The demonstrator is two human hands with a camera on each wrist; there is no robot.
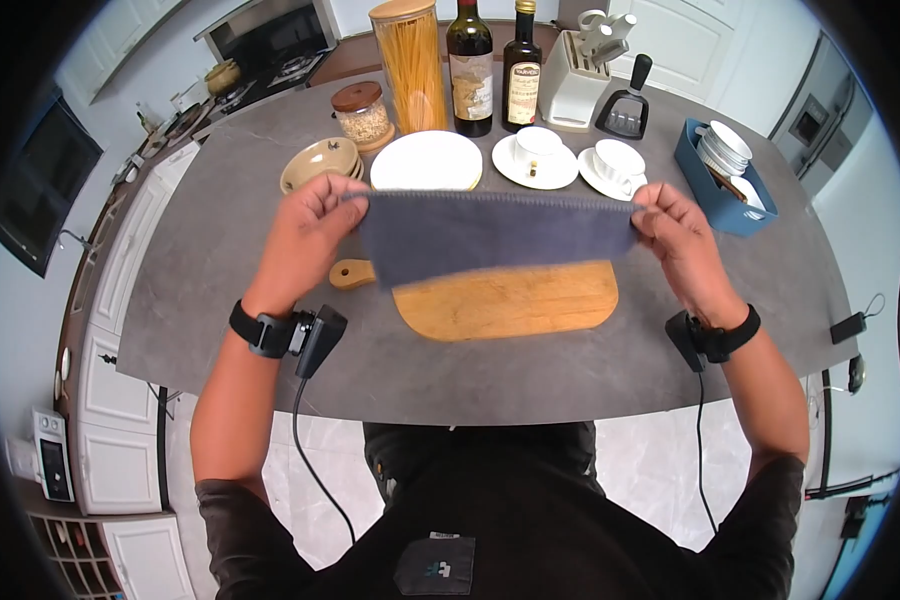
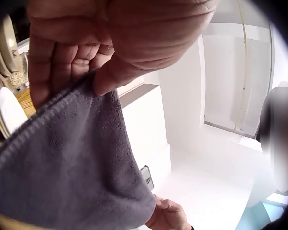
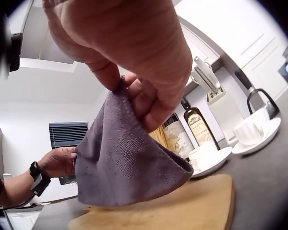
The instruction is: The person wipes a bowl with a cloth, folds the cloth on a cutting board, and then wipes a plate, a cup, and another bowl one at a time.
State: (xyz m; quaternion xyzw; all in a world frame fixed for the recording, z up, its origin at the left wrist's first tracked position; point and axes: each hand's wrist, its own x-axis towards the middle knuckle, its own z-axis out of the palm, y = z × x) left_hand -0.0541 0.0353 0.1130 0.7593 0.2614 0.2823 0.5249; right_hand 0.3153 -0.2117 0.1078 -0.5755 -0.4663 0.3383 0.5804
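Note:
A dark grey cloth (image 1: 500, 232) hangs stretched between both hands above a wooden cutting board (image 1: 510, 305). The left hand (image 1: 315, 235) pinches its upper left corner between thumb and fingers; the left wrist view shows the thumb pressed on the cloth (image 2: 72, 158). At the upper right corner, the right hand (image 1: 682, 245) pinches the edge in the same way. In the right wrist view the cloth (image 3: 129, 153) droops in a fold over the board (image 3: 197, 206). The cloth hides the board's back part and some of its handle.
Behind the cloth stand bowls (image 1: 322, 165), a white plate (image 1: 426, 162), two cups on saucers, a pasta jar (image 1: 410, 70), an oats jar (image 1: 363, 118), two bottles and a knife block (image 1: 574, 80). A blue bin (image 1: 727, 200) with dishes is at the right, near a black-handled utensil (image 1: 626, 108).

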